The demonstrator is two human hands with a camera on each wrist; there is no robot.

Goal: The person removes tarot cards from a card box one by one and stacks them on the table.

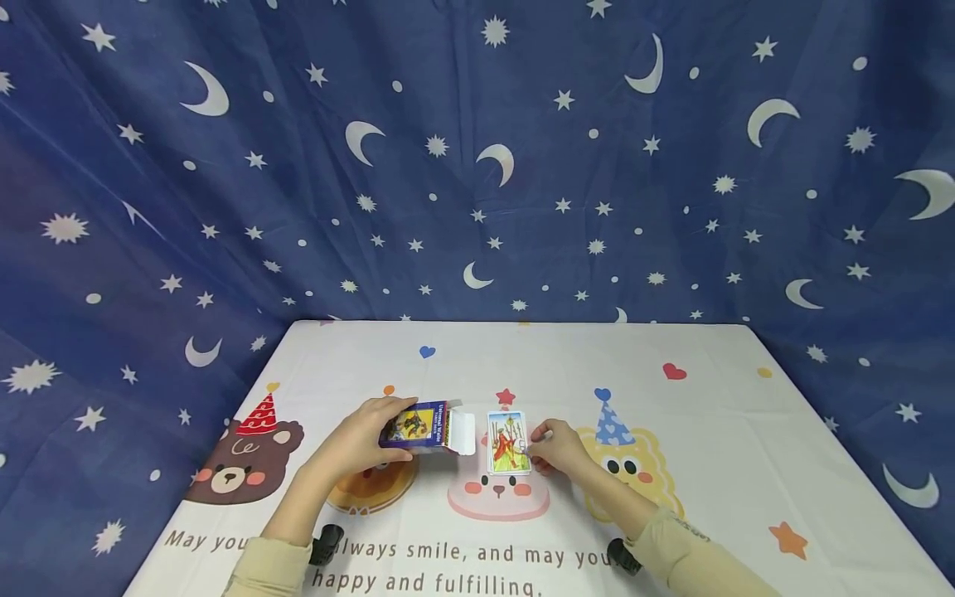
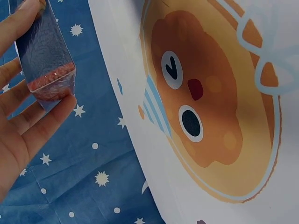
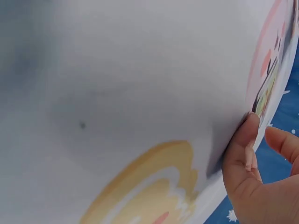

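Note:
My left hand (image 1: 367,439) grips a dark blue tarot card box (image 1: 415,424), seen at the left of the head view. A picture is on its face, and its white end flap (image 1: 462,434) stands open toward the right. Shrink wrap and a reddish end of the box (image 2: 52,79) show in the left wrist view. Right of the box, a stack of tarot cards (image 1: 509,444) lies face up on the table. My right hand (image 1: 559,448) is at the stack's right edge. One fingertip (image 3: 252,122) touches the cards' edge, while another digit stands apart from it.
A white tablecloth (image 1: 709,464) printed with cartoon animals, hearts and lettering covers the table. Behind the far edge hangs a blue curtain (image 1: 462,207) with moons and stars. Black straps (image 1: 327,545) sit at both wrists.

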